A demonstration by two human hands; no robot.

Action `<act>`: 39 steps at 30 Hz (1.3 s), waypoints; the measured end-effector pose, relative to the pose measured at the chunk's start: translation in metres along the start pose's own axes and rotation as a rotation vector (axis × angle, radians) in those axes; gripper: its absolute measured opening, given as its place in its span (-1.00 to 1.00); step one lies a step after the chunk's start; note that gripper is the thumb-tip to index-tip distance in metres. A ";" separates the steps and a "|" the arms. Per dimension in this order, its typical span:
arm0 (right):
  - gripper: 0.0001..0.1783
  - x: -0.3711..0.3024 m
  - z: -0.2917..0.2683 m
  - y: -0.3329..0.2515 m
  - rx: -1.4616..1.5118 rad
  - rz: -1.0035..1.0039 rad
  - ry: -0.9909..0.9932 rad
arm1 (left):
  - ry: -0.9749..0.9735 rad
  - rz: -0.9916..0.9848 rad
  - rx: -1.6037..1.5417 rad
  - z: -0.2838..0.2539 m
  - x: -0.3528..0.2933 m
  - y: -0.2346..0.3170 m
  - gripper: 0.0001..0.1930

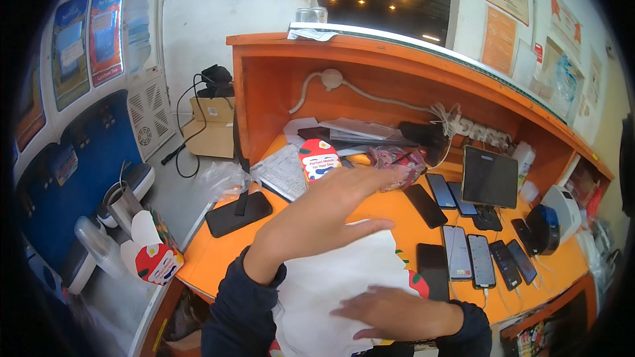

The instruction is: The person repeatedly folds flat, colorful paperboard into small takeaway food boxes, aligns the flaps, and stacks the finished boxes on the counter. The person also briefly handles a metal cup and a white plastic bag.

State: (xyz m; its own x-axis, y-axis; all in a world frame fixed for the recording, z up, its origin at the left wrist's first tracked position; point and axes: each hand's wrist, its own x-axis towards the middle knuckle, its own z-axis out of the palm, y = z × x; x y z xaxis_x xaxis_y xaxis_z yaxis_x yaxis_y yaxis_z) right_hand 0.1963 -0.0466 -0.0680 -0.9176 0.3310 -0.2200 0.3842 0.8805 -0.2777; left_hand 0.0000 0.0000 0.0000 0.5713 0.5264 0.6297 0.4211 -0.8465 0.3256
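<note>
White cardboard blanks (317, 284), apparently unfolded food cartons, lie blank side up at the orange counter's near edge. Red, green and yellow printing shows along their right and lower borders. My right hand (397, 314) rests flat on the lower right of the white card, fingers stretched out. Above the card's far edge is my left hand (331, 205), thumb apart and fingers extended to the right, holding nothing visible. Just beyond it stands a folded red and white printed carton (320, 158), partly covered by the hand.
Several phones lie on the right of the counter (370, 208), with charging cables and a dark tablet (489, 177) behind. A black pouch (239, 213) lies at left. Another printed carton (157, 263) stands near a drinks machine (79, 152). Papers fill the orange shelf (278, 79).
</note>
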 end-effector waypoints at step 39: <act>-0.33 -0.169 -0.051 -0.005 0.049 0.133 0.773 | -0.438 -0.395 0.227 0.069 -0.100 0.099 -0.66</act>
State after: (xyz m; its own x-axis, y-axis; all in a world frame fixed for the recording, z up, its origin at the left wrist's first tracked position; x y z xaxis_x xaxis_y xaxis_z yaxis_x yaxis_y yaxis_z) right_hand 0.3447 -0.0895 0.0187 -0.6668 0.5910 0.4540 0.4837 0.8066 -0.3397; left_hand 0.0326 -0.1311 -0.0794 0.5570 0.8203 0.1295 0.7710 -0.5687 0.2865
